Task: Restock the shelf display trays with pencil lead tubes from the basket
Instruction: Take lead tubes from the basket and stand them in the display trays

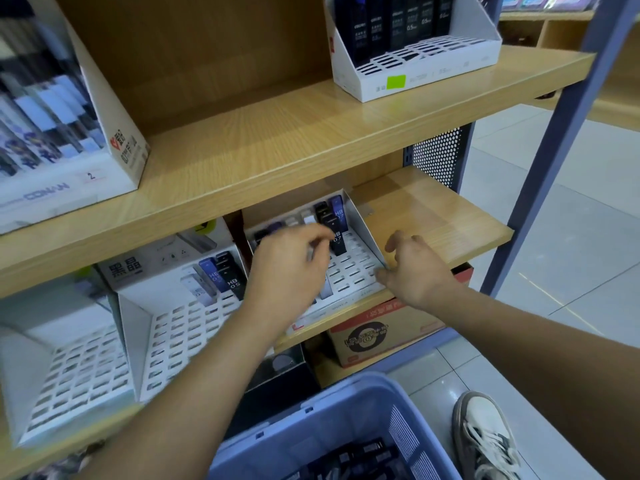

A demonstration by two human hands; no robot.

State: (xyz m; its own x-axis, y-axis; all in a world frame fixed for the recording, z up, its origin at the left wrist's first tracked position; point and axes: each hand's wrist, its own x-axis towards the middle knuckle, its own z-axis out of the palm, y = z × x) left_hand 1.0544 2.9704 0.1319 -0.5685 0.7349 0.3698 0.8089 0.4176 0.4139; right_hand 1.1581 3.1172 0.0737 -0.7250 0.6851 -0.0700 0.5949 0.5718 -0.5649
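Head view. Left hand (pixel 287 271) is over the slotted white display tray (pixel 363 230) on the lower shelf. Its fingers are curled in tight, with the fingertips (pixel 320 235) bunched toward the thumb. They are just left of a black tube (pixel 337 242) marked HB 0.7 that stands upright in a back slot. Motion blur here, so I can't tell if the fingers pinch anything or touch that tube. A blue tube (pixel 337 211) stands just behind the black one, further from the fingers. A few pale and dark tubes line the back row above the knuckles. The slots in front of and right of the fingertips show bare.

Right hand (pixel 419 271) is at the tray's front right corner, fingers spread and loosely bent, gripping nothing. The thumb (pixel 381 276) touches the corner edge of the tray wall. The other fingers hover over the shelf board (pixel 433 216) just right of the tray.

Blue basket (pixel 346 393) sits low, under both forearms and well apart from the fingers, with dark pencil lead tubes (pixel 363 455) lying inside. Left of the left wrist is a second tray (pixel 180 327) with HB 0.5 tubes (pixel 225 277) upright at the back. A cardboard box (pixel 377 330) sits below the right wrist.
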